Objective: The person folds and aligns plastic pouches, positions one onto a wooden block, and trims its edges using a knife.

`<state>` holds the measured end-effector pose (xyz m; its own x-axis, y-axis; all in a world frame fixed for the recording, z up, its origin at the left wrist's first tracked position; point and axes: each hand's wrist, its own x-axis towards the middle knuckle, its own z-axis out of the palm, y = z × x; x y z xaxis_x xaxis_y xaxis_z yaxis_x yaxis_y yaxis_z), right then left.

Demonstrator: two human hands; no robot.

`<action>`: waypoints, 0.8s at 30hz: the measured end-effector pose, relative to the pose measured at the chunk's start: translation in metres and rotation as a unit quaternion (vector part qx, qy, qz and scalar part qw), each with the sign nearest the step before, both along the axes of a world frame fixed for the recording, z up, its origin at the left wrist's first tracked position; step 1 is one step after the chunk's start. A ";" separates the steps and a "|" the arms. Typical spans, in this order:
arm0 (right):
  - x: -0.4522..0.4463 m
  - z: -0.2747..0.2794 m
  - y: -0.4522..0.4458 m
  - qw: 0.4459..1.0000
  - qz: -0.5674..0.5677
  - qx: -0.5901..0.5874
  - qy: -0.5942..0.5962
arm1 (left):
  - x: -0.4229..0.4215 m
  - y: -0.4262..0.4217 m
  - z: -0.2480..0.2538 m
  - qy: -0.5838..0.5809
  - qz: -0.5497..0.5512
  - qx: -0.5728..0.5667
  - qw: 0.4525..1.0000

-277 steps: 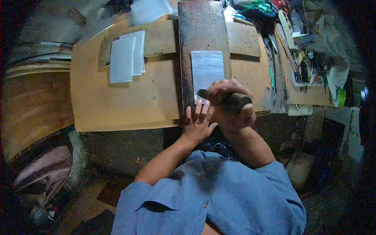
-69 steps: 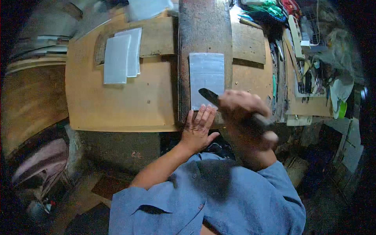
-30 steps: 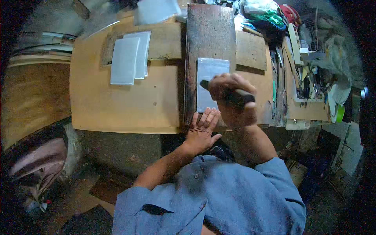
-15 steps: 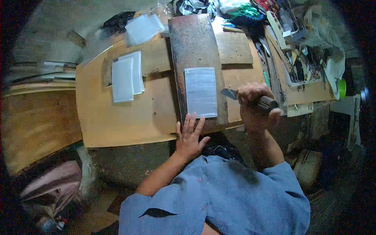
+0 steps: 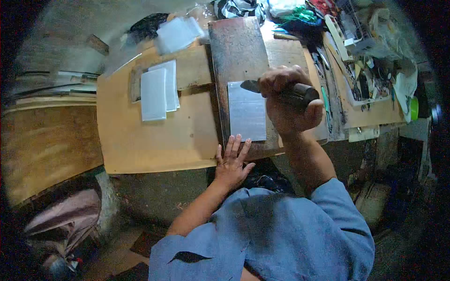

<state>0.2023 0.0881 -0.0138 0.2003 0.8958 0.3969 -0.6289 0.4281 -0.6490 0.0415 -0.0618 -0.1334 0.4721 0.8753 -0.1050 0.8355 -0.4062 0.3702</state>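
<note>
My left hand lies flat with fingers spread, its fingertips on the lower edge of a whitish translucent plastic sheet or stack of sheets. That piece rests on a long dark wooden board. In my right hand is a knife with a short wide blade and a thick dark handle. Its blade points left, above the upper right part of the plastic; whether it touches cannot be made out. To the left, a small pile of similar white sheets lies on the tabletop.
The yellowish wooden table carries more whitish sheets at the back left. A tray of assorted tools stands at the right, with a green object nearby. Bags and bundles crowd the back.
My right hand has brought the knife left and up, from beside the board to over the plastic. My left hand stays at the lower edge. The whole view has shifted slightly.
</note>
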 end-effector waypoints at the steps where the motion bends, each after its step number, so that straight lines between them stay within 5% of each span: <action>1: -0.006 0.001 0.001 1.000 -0.005 0.005 -0.002 | 0.000 0.000 -0.002 0.001 -0.001 -0.001 1.000; 5: -0.008 -0.034 0.025 0.990 0.019 -0.052 -0.133 | 0.000 0.003 0.004 -0.027 0.002 -0.011 1.000; 6: -0.014 -0.038 0.031 0.999 0.012 -0.033 -0.021 | 0.002 0.006 0.003 -0.030 0.004 -0.008 1.000; 10: 0.012 -0.017 0.018 0.998 0.028 0.048 -0.034 | 0.001 0.002 0.002 -0.024 0.011 -0.025 0.999; 13: 0.022 -0.036 0.022 0.993 0.021 -0.040 -0.111 | 0.001 0.001 -0.004 -0.024 0.013 -0.007 1.000; 18: 0.033 -0.025 0.017 0.999 0.008 0.029 -0.014 | 0.002 0.002 -0.005 -0.001 0.005 0.019 1.000; 21: 0.038 -0.039 0.021 0.990 -0.031 -0.021 -0.134 | 0.003 -0.001 -0.004 0.023 0.008 0.018 1.000; 24: 0.050 -0.041 0.021 0.995 0.007 0.024 -0.092 | 0.003 0.003 -0.003 -0.003 0.005 0.060 0.998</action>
<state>0.2521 0.1092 -0.0545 0.1075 0.8774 0.4675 -0.5076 0.4528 -0.7330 0.0447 -0.0585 -0.1366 0.4629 0.8864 0.0033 0.8380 -0.4389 0.3242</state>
